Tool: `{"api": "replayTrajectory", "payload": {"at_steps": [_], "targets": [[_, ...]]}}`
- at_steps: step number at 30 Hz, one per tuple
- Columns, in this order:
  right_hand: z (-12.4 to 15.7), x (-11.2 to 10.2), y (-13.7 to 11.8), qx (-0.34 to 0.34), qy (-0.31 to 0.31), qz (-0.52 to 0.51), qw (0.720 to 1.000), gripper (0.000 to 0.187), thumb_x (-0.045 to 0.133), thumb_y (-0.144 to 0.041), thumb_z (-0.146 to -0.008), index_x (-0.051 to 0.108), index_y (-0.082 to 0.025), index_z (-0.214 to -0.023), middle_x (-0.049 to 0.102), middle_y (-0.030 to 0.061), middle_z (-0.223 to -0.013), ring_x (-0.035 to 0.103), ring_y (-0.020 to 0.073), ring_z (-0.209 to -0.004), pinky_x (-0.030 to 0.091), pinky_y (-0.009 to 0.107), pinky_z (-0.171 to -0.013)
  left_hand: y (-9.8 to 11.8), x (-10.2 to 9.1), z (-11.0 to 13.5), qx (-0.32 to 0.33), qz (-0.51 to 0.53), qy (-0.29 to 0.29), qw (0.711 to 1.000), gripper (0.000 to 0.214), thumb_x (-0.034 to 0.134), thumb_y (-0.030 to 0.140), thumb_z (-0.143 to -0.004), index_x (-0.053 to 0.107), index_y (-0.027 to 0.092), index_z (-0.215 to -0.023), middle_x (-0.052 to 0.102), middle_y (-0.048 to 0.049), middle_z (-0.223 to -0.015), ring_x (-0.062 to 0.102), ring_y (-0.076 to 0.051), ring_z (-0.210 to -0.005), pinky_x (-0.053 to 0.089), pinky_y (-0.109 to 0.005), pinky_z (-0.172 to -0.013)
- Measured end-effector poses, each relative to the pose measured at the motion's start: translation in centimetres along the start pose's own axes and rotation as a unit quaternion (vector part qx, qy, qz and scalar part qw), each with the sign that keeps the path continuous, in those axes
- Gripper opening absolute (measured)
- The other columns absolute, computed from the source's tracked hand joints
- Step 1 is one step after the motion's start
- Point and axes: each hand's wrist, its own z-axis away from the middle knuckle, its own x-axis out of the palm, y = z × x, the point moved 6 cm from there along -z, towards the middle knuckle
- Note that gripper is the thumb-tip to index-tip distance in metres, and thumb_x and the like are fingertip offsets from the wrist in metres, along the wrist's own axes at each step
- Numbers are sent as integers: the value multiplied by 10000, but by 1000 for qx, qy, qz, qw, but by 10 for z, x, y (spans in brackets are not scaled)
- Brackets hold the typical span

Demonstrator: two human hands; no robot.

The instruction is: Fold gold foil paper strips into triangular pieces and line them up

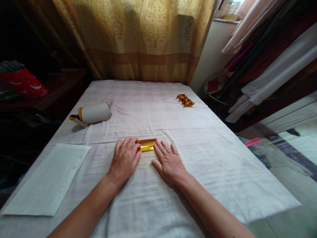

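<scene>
A small folded piece of shiny gold foil (147,144) lies on the white cloth (198,138) in front of me. My left hand (125,158) lies flat, fingers stretched out, with its fingertips on the foil's left end. My right hand (168,162) lies flat and spread beside the foil's right end, fingertips touching or nearly touching it. Neither hand grips anything.
A white roll with a gold foil edge (92,114) lies at the back left. Folded gold foil pieces (185,100) sit at the back right. A sheet of white paper (49,178) lies at the front left. A gold curtain (143,39) hangs behind, clothes (267,59) at right.
</scene>
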Motion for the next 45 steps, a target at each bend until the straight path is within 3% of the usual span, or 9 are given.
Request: {"api": "replayTrajectory", "payload": {"at_steps": [3, 5, 8, 13, 24, 28, 32, 38, 45], "targets": [[0, 1, 1, -2, 1, -1, 1000, 605, 388, -473, -1011, 356, -162, -1529, 254, 90, -1610, 228, 276, -1503, 150, 564, -1215, 25, 12, 11, 94, -3, -38, 995, 420, 420, 416, -1002, 579, 224, -1340, 583, -55, -1432, 411, -265, -1411, 132, -523, -1224], [1, 1, 1, -2, -2, -2, 1000, 609, 388, -477, -1010, 355, -159, -1528, 257, 88, -1612, 222, 278, -1504, 145, 567, -1215, 31, 23, 16, 117, -8, -72, 991, 510, 364, 490, -1011, 507, 226, -1423, 558, -44, -1460, 397, -254, -1425, 75, -516, -1235], [1, 1, 1, -2, -1, -8, 1000, 612, 394, -480, -1009, 359, -155, -1526, 279, 89, -1607, 225, 279, -1503, 139, 568, -1217, 29, 29, 18, 111, -19, -99, 989, 567, 308, 531, -1014, 438, 233, -1479, 509, -50, -1501, 402, -240, -1427, 12, -513, -1238], [1, -1, 1, -1, 12, -15, 1000, 614, 410, -486, -1005, 376, -153, -1519, 286, 92, -1603, 241, 282, -1498, 156, 564, -1215, 20, 21, 22, 86, -8, -102, 991, 540, 298, 505, -1020, 461, 246, -1465, 530, -58, -1481, 425, -236, -1414, -27, -521, -1235], [2, -3, 0, 1, 10, -18, 1000, 607, 437, -469, -1000, 395, -139, -1508, 312, 89, -1593, 247, 295, -1494, 159, 571, -1215, -3, 13, 37, 78, -32, -91, 992, 543, 331, 499, -1008, 450, 241, -1472, 530, -72, -1480, 416, -274, -1419, 30, -566, -1221], [3, -6, -2, -3, 45, 2, 999, 609, 434, -445, -1002, 397, -99, -1502, 297, 118, -1596, 215, 305, -1503, 116, 580, -1220, -1, 17, 39, 72, -37, -88, 993, 557, 330, 505, -1006, 456, 220, -1468, 516, -85, -1490, 402, -276, -1427, 45, -562, -1223], [1, -11, -16, -57, 83, 9, 995, 566, 421, -405, -1010, 403, -125, -1501, 272, 91, -1611, 173, 270, -1517, 39, 563, -1236, 0, 17, 39, 65, -39, -82, 994, 522, 324, 463, -1018, 472, 222, -1457, 522, -89, -1485, 405, -271, -1427, 56, -563, -1223], [-4, -5, -33, -99, 26, -39, 994, 553, 396, -442, -1020, 391, -188, -1512, 346, 57, -1585, 232, 246, -1503, 90, 557, -1237, 1, 15, 39, 61, -30, -78, 995, 506, 346, 438, -1018, 454, 238, -1470, 518, -84, -1489, 413, -283, -1422, 68, -584, -1218], [6, -3, -12, -39, 16, -16, 999, 542, 421, -415, -1014, 406, -184, -1505, 344, 79, -1585, 266, 279, -1489, 126, 584, -1219, -3, 16, 39, 65, -14, -73, 995, 494, 335, 410, -1020, 441, 255, -1477, 516, -74, -1492, 412, -280, -1422, 64, -589, -1214]]}}
